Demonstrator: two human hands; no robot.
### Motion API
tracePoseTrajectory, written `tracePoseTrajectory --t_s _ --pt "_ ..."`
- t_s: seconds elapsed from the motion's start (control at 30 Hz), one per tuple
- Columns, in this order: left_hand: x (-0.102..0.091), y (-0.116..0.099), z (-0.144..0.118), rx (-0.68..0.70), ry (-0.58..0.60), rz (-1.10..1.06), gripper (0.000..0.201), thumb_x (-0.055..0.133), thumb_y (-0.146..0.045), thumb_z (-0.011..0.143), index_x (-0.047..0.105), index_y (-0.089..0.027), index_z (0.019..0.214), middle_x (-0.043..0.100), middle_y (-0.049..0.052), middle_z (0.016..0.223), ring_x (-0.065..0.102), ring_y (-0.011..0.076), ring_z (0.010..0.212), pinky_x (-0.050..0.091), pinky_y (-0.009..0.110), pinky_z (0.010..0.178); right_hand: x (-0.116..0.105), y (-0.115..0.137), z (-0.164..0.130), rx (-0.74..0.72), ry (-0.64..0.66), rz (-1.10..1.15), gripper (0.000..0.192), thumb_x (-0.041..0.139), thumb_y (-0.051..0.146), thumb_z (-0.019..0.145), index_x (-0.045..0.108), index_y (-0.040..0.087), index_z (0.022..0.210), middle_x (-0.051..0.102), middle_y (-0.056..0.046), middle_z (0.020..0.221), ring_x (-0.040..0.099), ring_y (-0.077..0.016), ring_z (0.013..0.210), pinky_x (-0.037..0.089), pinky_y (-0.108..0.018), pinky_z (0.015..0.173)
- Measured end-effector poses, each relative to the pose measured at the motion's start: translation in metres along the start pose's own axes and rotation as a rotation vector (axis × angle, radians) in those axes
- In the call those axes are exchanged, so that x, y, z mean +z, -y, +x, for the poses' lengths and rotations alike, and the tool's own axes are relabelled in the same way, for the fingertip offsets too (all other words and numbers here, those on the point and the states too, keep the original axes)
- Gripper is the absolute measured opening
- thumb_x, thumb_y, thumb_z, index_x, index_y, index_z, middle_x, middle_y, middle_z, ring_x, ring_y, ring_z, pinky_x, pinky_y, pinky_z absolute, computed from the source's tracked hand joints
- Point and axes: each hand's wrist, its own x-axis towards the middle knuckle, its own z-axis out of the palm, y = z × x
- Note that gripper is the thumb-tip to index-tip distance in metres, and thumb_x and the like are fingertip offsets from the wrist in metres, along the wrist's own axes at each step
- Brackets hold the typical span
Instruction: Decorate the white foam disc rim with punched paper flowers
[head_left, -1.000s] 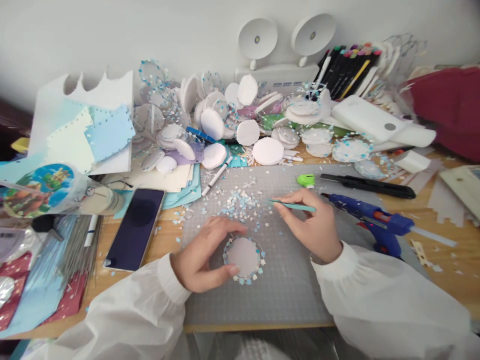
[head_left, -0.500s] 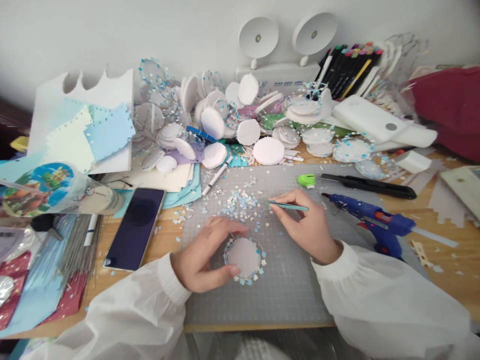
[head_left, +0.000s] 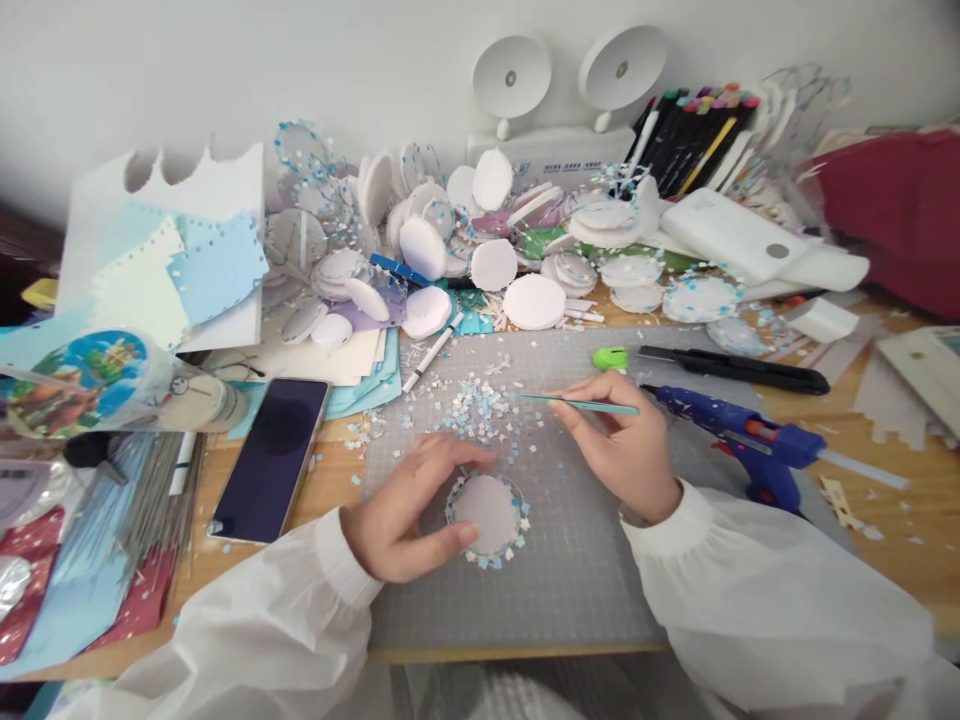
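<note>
My left hand [head_left: 409, 515] grips a small round white disc [head_left: 489, 512] on the grey cutting mat [head_left: 570, 590]; tiny blue and white paper bits ring the disc's edge. My right hand [head_left: 622, 445] pinches thin teal tweezers [head_left: 581, 404], tips pointing left toward a heap of small blue and white paper bits [head_left: 484, 410] just above the disc. Both arms wear white sleeves.
A blue glue gun [head_left: 739, 440] lies right of my right hand, a black cutter [head_left: 731, 368] and a green object [head_left: 610, 357] behind it. A dark phone [head_left: 270, 455] lies left of the mat. Many white discs [head_left: 534, 300], paper sheets and markers crowd the back.
My right hand has kept the tweezers over the paper bits, their tips shifting slightly left toward the heap. My left hand and the disc have stayed put.
</note>
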Motion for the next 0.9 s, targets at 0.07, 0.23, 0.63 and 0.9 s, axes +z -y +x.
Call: tracePoseTrajectory --t_s 0.07,0.23,0.63,0.9 --pt "0.001 0.000 -0.001 -0.009 -0.010 -0.011 0.048 0.052 -0.033 0.086 0.041 -0.017 0.130 0.054 0.014 0.118 0.051 0.0263 0.108 0.041 0.041 0.094 -0.001 0.003 0.001 0.019 -0.029 0.069 0.010 0.068 0.019 0.079 0.059 0.022 0.078 0.065 -0.002 0.079 0.067 -0.0190 0.080 0.054 -0.033 0.069" --pt "0.002 0.000 0.003 -0.107 -0.144 -0.065 0.028 0.043 -0.028 0.094 0.053 -0.017 0.119 0.058 0.012 0.114 0.053 0.0225 0.106 0.043 0.036 0.091 -0.001 0.015 -0.001 0.078 -0.030 0.278 0.012 0.071 0.022 0.077 0.059 0.024 0.078 0.061 -0.001 0.077 0.069 -0.0197 0.075 0.058 -0.033 0.065" --pt "0.004 0.001 0.011 -0.170 -0.329 -0.121 0.016 0.064 -0.027 0.084 0.063 -0.016 0.096 0.064 0.008 0.094 0.058 0.0188 0.091 0.046 0.031 0.082 0.007 0.037 -0.021 -0.053 0.199 0.327 0.019 0.062 0.007 0.080 0.057 0.024 0.086 0.067 -0.003 0.081 0.069 -0.0199 0.083 0.058 -0.034 0.071" --pt "0.008 0.003 0.012 -0.204 -0.370 -0.170 0.008 0.059 -0.020 0.087 0.065 -0.015 0.089 0.065 0.008 0.088 0.060 0.0171 0.085 0.048 0.030 0.077 0.009 0.034 -0.026 -0.151 0.241 0.284 0.027 0.061 0.001 0.077 0.058 0.023 0.092 0.069 -0.005 0.089 0.068 -0.0194 0.083 0.055 -0.037 0.074"
